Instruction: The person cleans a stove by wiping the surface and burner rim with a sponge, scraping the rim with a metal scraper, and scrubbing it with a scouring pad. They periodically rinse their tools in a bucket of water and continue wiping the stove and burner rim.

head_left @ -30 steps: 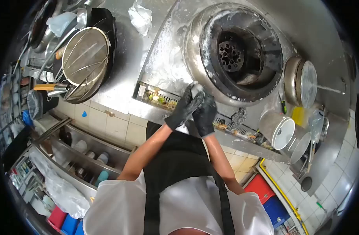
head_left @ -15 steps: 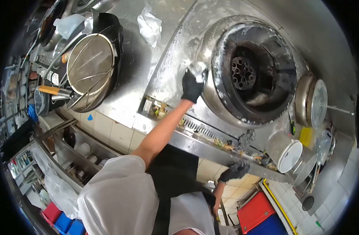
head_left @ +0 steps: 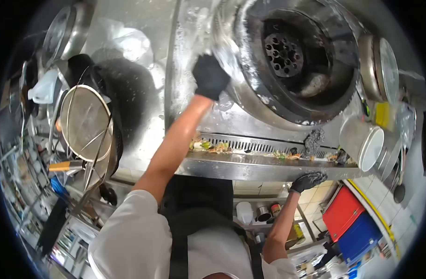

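Note:
My left hand [head_left: 210, 76], in a black glove, is pressed low on the wet, soapy stovetop beside the round wok burner [head_left: 250, 95]. Its fingers look curled in, but motion blur hides what they hold, if anything. White suds streak the burner's steel side and black rim. At the counter's front edge [head_left: 250, 169] is my right hand [head_left: 310, 180], also black-gloved, with fingers loosely extended and nothing visible in them. A grey wire scouring pad [head_left: 314, 142] lies by the slotted drain channel [head_left: 243, 143], just above that hand.
Food scraps [head_left: 217, 148] lie along the drain. Left stands a round mesh strainer [head_left: 87, 123] over a dark pan, near crumpled clear plastic [head_left: 131, 44]. On the right are a white-lidded container [head_left: 372, 149], a lidded pot [head_left: 387, 69] and a yellow sponge [head_left: 382, 114]. Red and blue bins [head_left: 340, 211] stand below.
My view has shifted. My left hand has moved left and down the burner's side, now blurred. My right hand has come up to the counter's front edge.

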### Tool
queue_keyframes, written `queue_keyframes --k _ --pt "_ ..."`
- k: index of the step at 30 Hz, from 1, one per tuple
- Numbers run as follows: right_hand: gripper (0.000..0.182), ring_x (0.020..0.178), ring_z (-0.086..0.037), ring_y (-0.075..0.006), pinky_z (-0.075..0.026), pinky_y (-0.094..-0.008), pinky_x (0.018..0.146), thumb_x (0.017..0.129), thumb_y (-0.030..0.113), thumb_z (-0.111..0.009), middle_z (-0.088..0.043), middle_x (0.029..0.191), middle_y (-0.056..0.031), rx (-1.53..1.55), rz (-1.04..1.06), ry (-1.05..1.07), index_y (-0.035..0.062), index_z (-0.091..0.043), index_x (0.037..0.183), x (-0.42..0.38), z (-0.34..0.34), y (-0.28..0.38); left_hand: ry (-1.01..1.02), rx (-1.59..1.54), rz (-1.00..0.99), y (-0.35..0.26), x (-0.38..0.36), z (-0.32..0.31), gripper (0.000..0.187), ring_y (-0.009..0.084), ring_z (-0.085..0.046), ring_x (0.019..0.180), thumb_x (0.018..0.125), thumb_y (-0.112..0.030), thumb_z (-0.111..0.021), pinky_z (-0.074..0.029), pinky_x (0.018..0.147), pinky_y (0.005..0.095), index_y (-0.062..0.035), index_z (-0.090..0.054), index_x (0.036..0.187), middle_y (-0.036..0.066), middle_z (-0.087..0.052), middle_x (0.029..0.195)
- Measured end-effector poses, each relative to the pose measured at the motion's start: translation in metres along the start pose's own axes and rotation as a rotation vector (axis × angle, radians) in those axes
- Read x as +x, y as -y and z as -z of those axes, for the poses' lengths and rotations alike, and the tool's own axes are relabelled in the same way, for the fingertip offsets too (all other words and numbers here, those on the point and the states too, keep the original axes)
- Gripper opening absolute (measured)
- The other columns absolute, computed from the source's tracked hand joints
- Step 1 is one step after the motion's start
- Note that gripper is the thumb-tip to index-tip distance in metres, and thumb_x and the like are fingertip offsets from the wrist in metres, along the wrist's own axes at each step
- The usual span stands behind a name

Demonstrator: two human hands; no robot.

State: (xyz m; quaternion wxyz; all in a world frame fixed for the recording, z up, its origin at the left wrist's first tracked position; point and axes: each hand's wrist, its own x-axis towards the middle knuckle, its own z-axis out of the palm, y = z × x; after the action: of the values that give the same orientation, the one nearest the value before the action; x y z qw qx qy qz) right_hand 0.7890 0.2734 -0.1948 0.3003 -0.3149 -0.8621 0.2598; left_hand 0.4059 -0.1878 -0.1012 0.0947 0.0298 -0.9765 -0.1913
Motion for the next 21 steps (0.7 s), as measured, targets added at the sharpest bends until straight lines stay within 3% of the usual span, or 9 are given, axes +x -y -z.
queue_keyframes --k 3,4,9,10,13,14,18,19,21 --pt "0.051 0.14 -0.028 -0.0166 -0.016 -0.0303 0.118 0.099 0.009 -0.026 -0.021 0.157 -0.0055 0.051 -0.157 -0.064 0.0054 -0.02 0.15 0.005 -0.004 0.062 0.114 -0.132 0.192 0.006 0.063 0.009 0.013 0.0338 -0.066 0.07 0.06 -0.014 -0.066 -0.052 0.059 0.0416 -0.0032 -0.063 0.067 0.02 -0.066 0.075" --pt "0.052 0.141 -0.026 -0.0174 -0.016 -0.0307 0.118 0.099 0.008 -0.026 -0.021 0.156 -0.006 0.398 -0.265 -0.089 0.0055 -0.019 0.15 0.004 -0.004 0.054 -0.149 -0.167 0.182 0.001 0.051 0.001 0.013 0.035 -0.064 0.058 0.062 -0.015 -0.067 -0.05 0.051 0.0407 -0.0029 -0.062 0.063 0.018 -0.064 0.066" --pt "0.051 0.142 -0.024 -0.0203 -0.013 -0.0327 0.118 0.1 0.018 -0.028 -0.023 0.156 -0.0087 0.39 -0.105 -0.198 0.0027 -0.024 0.149 -0.024 -0.027 0.051 -0.173 -0.167 0.153 -0.043 -0.093 -0.013 0.048 0.0342 -0.065 0.089 0.074 -0.034 -0.069 -0.051 0.077 0.0428 -0.0024 -0.062 0.11 0.02 -0.066 0.091" --pt "0.052 0.142 -0.024 -0.0211 -0.013 -0.0332 0.118 0.1 0.021 -0.029 -0.024 0.155 -0.0095 0.439 -0.108 -0.217 0.002 -0.025 0.148 -0.031 -0.033 0.062 -0.427 0.074 -0.025 -0.029 -0.095 -0.033 0.033 0.0373 -0.062 0.085 0.074 -0.028 -0.063 -0.05 0.075 0.0458 0.0016 -0.066 0.089 0.022 -0.064 0.087" --pt "0.05 0.141 -0.027 -0.0226 -0.018 -0.0332 0.116 0.1 0.018 -0.03 -0.025 0.155 -0.0117 0.589 -0.291 -0.32 0.0013 -0.027 0.147 -0.02 -0.03 0.086 -0.247 0.153 -0.072 -0.025 -0.052 -0.012 0.023 0.0327 -0.061 0.072 0.071 -0.021 -0.064 -0.047 0.067 0.0441 0.0007 -0.064 0.076 0.017 -0.062 0.074" --pt "0.048 0.138 -0.032 -0.0234 -0.024 -0.0326 0.114 0.099 0.01 -0.036 -0.03 0.152 -0.0134 0.559 -0.268 -0.297 0.0 -0.03 0.145 -0.021 -0.026 0.104 -0.062 0.303 -0.158 -0.014 -0.042 -0.026 0.025 0.0315 -0.061 0.071 0.074 -0.023 -0.062 -0.047 0.066 0.0429 0.0003 -0.066 0.081 0.016 -0.063 0.075" --pt "0.049 0.136 -0.037 -0.0231 -0.029 -0.0332 0.111 0.096 0.003 -0.041 -0.035 0.15 -0.0145 0.544 -0.352 -0.308 -0.002 -0.032 0.144 -0.024 -0.028 0.108 -0.339 0.034 0.004 -0.047 -0.114 -0.052 0.051 0.0331 -0.062 0.076 0.079 -0.036 -0.059 -0.048 0.075 0.043 -0.001 -0.059 0.116 0.016 -0.066 0.086" --pt "0.048 0.134 -0.039 -0.0242 -0.031 -0.0338 0.11 0.096 0.003 -0.041 -0.037 0.148 -0.0156 0.427 -0.334 -0.305 -0.0024 -0.033 0.143 -0.023 -0.03 0.112 -0.051 -0.004 0.05 -0.057 -0.148 -0.069 0.061 0.0332 -0.062 0.086 0.078 -0.04 -0.06 -0.047 0.084 0.0436 -0.0016 -0.054 0.126 0.019 -0.065 0.093" --pt "0.048 0.13 -0.044 -0.0263 -0.035 -0.035 0.108 0.095 0.002 -0.041 -0.041 0.145 -0.0178 0.178 -0.28 -0.289 -0.0033 -0.034 0.142 -0.018 -0.021 0.122 -0.28 0.026 -0.125 -0.072 -0.159 -0.056 0.065 0.0318 -0.062 0.092 0.079 -0.04 -0.06 -0.046 0.088 0.0428 -0.0011 -0.051 0.13 0.019 -0.065 0.095"
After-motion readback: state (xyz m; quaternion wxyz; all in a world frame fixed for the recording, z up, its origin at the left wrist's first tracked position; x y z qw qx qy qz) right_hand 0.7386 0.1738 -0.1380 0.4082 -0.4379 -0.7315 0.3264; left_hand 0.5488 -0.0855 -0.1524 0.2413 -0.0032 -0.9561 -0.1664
